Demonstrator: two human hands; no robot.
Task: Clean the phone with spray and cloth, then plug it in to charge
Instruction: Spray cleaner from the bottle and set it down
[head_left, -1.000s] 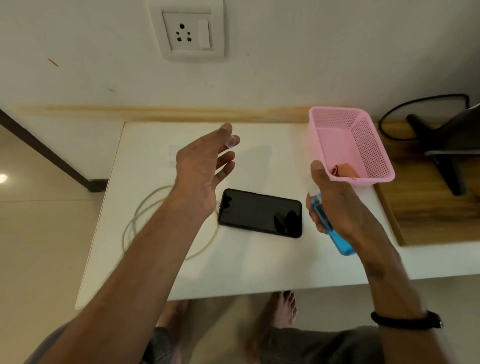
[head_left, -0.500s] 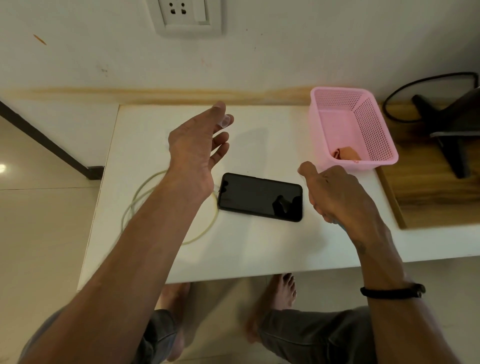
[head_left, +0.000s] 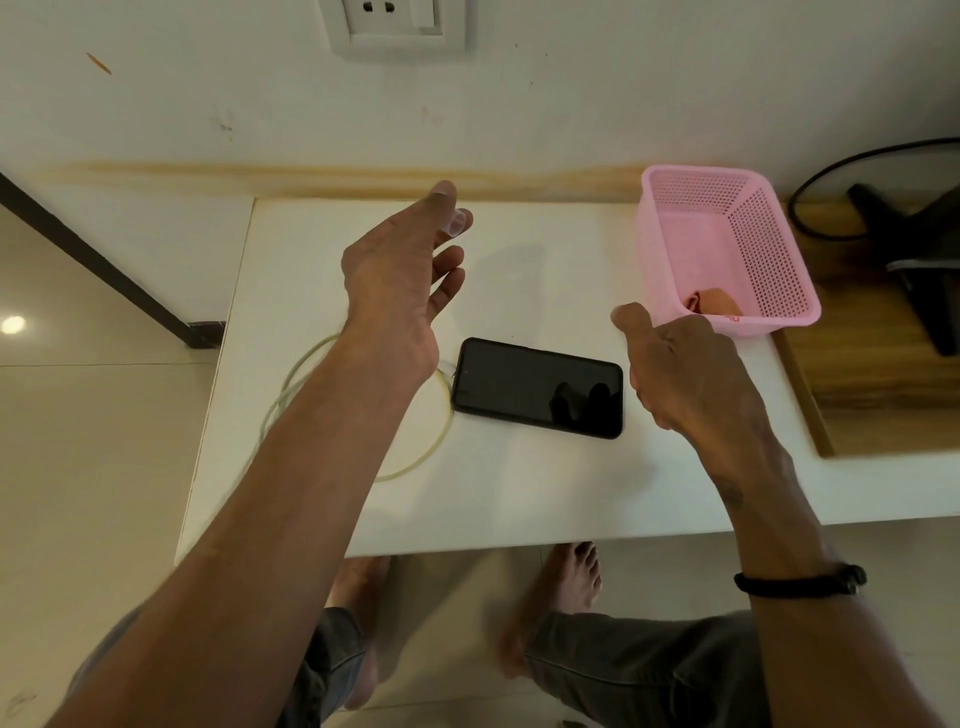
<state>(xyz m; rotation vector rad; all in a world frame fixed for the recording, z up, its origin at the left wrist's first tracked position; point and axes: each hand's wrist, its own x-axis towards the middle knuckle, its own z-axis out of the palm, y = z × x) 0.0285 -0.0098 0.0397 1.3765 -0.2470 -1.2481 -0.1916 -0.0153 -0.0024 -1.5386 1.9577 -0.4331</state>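
Note:
A black phone (head_left: 537, 387) lies screen up in the middle of the white table (head_left: 519, 499). Just right of it my right hand (head_left: 685, 374) hovers with its back to the camera, thumb out and fingers curled under. The blue spray bottle it gripped earlier is hidden beneath it. My left hand (head_left: 400, 275) is raised over the table behind the phone's left end and holds a small clear cap (head_left: 457, 224) at its fingertips. An orange cloth (head_left: 714, 302) lies in the pink basket (head_left: 670, 249) at the back right.
A cream charging cable (head_left: 415, 462) loops on the table left of the phone, one end at the phone's left edge. A wall socket (head_left: 395, 21) sits above the table. A wooden board (head_left: 883, 395) with a black stand (head_left: 924, 270) lies to the right. Bare feet show below the table.
My right hand has turned over and risen toward the basket, so the blue bottle seen a second ago is now covered. My left hand has barely moved.

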